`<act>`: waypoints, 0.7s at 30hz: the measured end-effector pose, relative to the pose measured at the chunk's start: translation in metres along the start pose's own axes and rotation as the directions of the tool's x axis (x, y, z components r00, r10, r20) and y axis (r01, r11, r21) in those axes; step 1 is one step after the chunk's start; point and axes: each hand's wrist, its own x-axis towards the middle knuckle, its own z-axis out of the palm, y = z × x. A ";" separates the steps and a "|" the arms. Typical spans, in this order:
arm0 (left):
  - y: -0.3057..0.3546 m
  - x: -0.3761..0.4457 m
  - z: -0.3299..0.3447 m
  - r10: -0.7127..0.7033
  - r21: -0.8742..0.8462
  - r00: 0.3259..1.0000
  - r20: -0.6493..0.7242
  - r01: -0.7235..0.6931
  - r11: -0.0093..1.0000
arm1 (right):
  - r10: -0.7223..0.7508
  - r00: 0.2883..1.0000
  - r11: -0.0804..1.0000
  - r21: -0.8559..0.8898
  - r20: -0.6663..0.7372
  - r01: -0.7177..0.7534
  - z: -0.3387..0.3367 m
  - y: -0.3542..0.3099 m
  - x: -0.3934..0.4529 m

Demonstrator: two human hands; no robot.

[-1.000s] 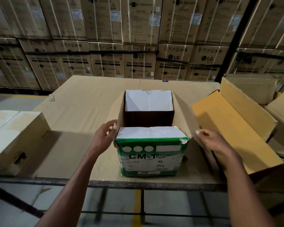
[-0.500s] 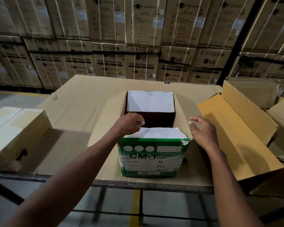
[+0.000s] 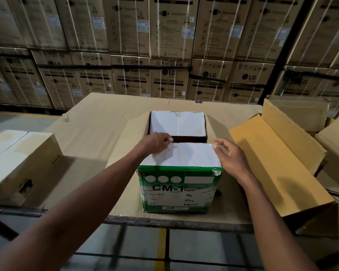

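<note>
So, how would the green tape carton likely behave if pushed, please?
The green tape carton probably slides rather than tips: flat base on the cardboard sheet. Possibly heavy, since its label lists tape rolls. Its white flap looks bendy.

Green printed cardboard box (image 3: pixel 179 189) with smooth white flaps (image 3: pixel 182 154), seemingly glossy; matt brown corrugated sheet (image 3: pixel 98 122) beneath.
</note>
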 end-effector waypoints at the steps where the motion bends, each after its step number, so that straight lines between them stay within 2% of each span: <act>1: 0.001 -0.003 -0.010 0.020 0.005 0.997 -0.074 -0.020 1.000 | -0.007 1.000 0.999 0.031 -0.019 0.007 -0.002 -0.004 0.003; 3: 0.001 -0.011 -0.031 0.071 0.003 0.973 -0.221 -0.072 0.997 | -0.007 0.998 0.994 0.108 -0.066 0.014 -0.007 -0.012 0.011; 6: 0.005 -0.031 -0.060 0.171 -0.031 0.895 -0.413 -0.202 0.979 | 0.055 0.994 0.968 0.251 -0.098 -0.029 -0.013 -0.022 0.020; 9: 0.016 -0.059 -0.083 0.189 -0.127 0.841 -0.507 -0.289 0.949 | 0.145 0.989 0.888 0.441 0.009 -0.134 -0.023 -0.027 0.024; 11: 0.023 -0.079 -0.092 0.197 -0.171 0.840 -0.506 -0.321 0.931 | 0.155 0.978 0.796 0.568 0.140 -0.207 -0.033 -0.029 0.022; 14: 0.025 -0.107 -0.099 0.163 -0.356 0.931 -0.328 -0.281 0.891 | 0.086 0.939 0.740 0.609 0.334 -0.284 -0.044 -0.033 0.011; 16: 0.021 -0.121 -0.103 0.146 -0.488 0.988 -0.058 -0.156 0.859 | 0.010 0.906 0.742 0.605 0.422 -0.290 -0.049 -0.030 0.006; 18: 0.014 -0.127 -0.100 0.146 -0.532 0.973 0.180 -0.028 0.846 | -0.035 0.877 0.757 0.586 0.479 -0.289 -0.051 -0.024 0.002; 19: 0.010 -0.127 -0.093 0.132 -0.514 0.966 0.223 0.002 0.858 | -0.044 0.879 0.788 0.558 0.475 -0.262 -0.051 -0.021 0.001; 21: 0.001 -0.123 -0.071 0.126 -0.397 0.971 0.205 -0.035 0.917 | -0.055 0.894 0.901 0.409 0.445 -0.148 -0.046 -0.017 -0.003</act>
